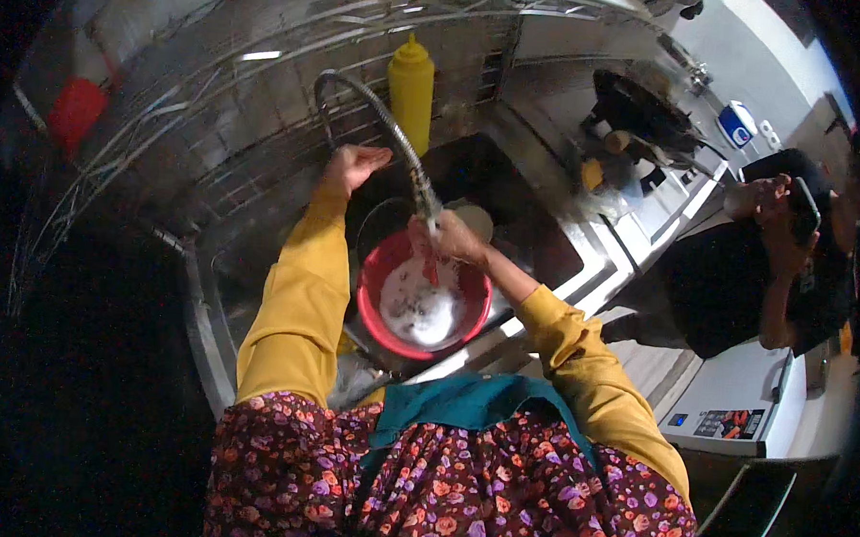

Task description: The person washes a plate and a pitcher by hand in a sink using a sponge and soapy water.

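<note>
A red plastic basin [365,322] with white suds inside sits in a dark sink [492,163] before me. My right hand [456,237] grips the end of a flexible metal-coil faucet hose [400,134] above the basin; a red piece shows just below the hand, its kind unclear. My left hand [359,168] is raised near the faucet's base, fingers extended and blurred, with nothing visible in it. A round pale dish [474,222] lies behind my right hand. The yellow squeeze bottle [411,95] stands upright behind the sink.
A wire rack [156,112] curves across the upper left. On the right counter is a dark pan-like object [638,108] among other items. A person in dark clothes [724,281] stands at the right holding a phone [807,202], beside a white appliance [734,397].
</note>
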### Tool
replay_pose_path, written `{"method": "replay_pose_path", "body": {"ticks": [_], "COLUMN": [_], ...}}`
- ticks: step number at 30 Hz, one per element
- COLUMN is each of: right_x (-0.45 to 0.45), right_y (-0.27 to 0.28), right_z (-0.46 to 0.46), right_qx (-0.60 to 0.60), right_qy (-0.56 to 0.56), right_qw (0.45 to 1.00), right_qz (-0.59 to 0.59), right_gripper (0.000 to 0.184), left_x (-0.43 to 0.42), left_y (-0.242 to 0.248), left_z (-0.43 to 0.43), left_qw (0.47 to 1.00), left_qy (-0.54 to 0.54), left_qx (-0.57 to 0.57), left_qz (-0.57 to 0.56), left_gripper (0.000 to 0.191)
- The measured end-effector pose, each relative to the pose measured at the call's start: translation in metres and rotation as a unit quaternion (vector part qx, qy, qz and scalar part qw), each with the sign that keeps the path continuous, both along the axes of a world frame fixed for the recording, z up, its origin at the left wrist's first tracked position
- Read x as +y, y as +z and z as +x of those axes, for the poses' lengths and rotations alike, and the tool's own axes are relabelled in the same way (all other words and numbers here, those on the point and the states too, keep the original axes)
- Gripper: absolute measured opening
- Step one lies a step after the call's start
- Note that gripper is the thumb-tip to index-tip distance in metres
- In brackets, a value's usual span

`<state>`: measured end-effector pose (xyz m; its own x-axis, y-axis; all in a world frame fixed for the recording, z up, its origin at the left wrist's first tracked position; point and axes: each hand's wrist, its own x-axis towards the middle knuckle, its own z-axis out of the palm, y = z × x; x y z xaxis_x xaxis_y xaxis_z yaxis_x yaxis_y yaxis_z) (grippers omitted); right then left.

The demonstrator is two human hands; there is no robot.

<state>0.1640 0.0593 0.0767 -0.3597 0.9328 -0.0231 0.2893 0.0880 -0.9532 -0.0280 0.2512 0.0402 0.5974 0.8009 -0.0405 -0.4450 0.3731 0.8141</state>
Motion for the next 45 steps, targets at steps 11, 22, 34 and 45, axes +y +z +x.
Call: {"method": "replay_pose_path", "body": {"ticks": [11, 22, 34, 45], "right_x": [0.154, 0.044, 0.167, 0.283], "right_y": [0.067, -0.021, 0.173, 0.063], "right_z": [0.140, 0.062, 0.139, 0.144], "right_qx": [0.339, -0.263, 0.017, -0.262], "right_qy": [-0.386, -0.052, -0.500, -0.492], "right_qw": [0.804, 0.935, 0.683, 0.704], "right_qz": [0.300, 0.231, 0.532, 0.441], "right_gripper": [0.009, 0.019, 0.022, 0.036], "left_x": [-0.022, -0.013, -0.110, -0.134], "left_y": [0.034, -0.012, -0.031, -0.037], "left_z": [-0.019, -0.008, -0.052, -0.071], "left_qw": [0.862, 0.904, 0.977, 0.964], "left_qy": [0.091, 0.002, 0.139, 0.165], "left_qx": [0.366, 0.285, 0.159, 0.189], "left_qz": [0.339, 0.320, -0.033, -0.086], "left_gripper": [0.020, 0.020, 0.022, 0.024]}}
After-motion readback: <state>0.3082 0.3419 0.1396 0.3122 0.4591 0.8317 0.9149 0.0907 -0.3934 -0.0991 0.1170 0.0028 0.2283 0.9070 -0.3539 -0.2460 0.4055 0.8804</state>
